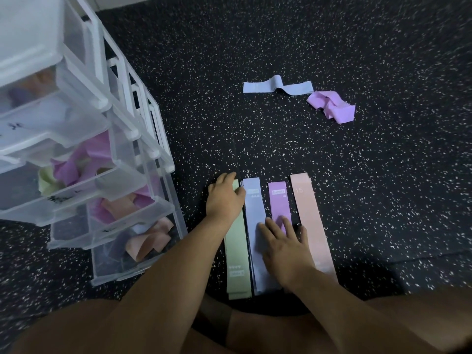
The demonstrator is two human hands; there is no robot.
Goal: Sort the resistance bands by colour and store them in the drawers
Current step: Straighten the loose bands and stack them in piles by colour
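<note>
Tip: square edges first. left hand [224, 200] flat on green stack [237, 254], right hand [286, 249] splayed across blue stack [254, 208], gripping nothing.

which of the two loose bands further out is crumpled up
The purple band on the right, bunched in a heap; the blue band beside it lies stretched out, one twist.
</note>
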